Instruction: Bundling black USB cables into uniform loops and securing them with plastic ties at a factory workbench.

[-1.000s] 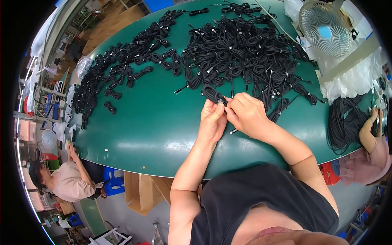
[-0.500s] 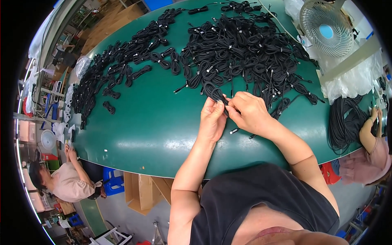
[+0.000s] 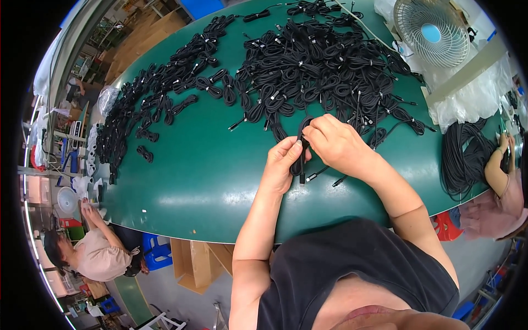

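Between my two hands is a coiled black cable (image 3: 297,166), held above the green table. My left hand (image 3: 281,163) is closed around its lower part, thumb on top, and a connector end hangs below the fingers. My right hand (image 3: 339,145) pinches the upper part of the same coil, its fingertips bent over it. Just beyond my hands lies a large pile of bundled black cables (image 3: 324,60), many with metal plug tips. Two loose cable ends (image 3: 324,171) show below my right hand.
More cable bundles (image 3: 165,88) spread along the table's (image 3: 203,165) left side. A fan (image 3: 431,33) and clear plastic bags (image 3: 467,93) stand at the far right, with a large black cable coil (image 3: 465,159) nearer. Co-workers sit left (image 3: 104,253) and right (image 3: 495,206). Cardboard boxes (image 3: 192,264) stand below the edge.
The held coil has turned from a leftward slant to nearly upright, and its connector now shows below my left hand. My right hand has shifted its grip higher on the coil.
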Tool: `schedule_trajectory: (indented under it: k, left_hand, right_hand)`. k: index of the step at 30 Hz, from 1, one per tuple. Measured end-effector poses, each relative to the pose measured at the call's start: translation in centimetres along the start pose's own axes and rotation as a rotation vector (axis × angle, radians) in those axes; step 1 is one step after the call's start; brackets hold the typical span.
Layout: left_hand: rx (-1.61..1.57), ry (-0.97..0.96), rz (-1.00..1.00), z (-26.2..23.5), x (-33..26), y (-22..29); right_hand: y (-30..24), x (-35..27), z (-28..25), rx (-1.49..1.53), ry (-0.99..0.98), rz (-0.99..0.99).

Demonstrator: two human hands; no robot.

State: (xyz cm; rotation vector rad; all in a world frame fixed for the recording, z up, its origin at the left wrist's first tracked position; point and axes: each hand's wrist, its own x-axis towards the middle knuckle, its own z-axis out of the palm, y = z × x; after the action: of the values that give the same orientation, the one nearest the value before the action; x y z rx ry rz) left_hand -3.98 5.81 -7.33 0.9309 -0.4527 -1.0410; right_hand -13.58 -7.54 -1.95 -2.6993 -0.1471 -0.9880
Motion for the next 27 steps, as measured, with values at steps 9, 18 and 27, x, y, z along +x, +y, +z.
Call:
schedule_trajectory:
  k: [9,18,27]
  left_hand:
    - [-0.175,-0.057,-0.045,1.0,0.1,-0.6]
    - [-0.142,-0.046,-0.017,1.8,-0.3,0.5]
    - [-0.011,-0.088,-0.045,0.2,-0.3,0.4]
  right_hand:
    - [0.4,-0.4,2.0,0.131,0.218,0.373]
    - [0.9,-0.3,2.4,0.363,0.239,0.643]
    - [1.5,0.2,1.4,0.291,0.169,0.549]
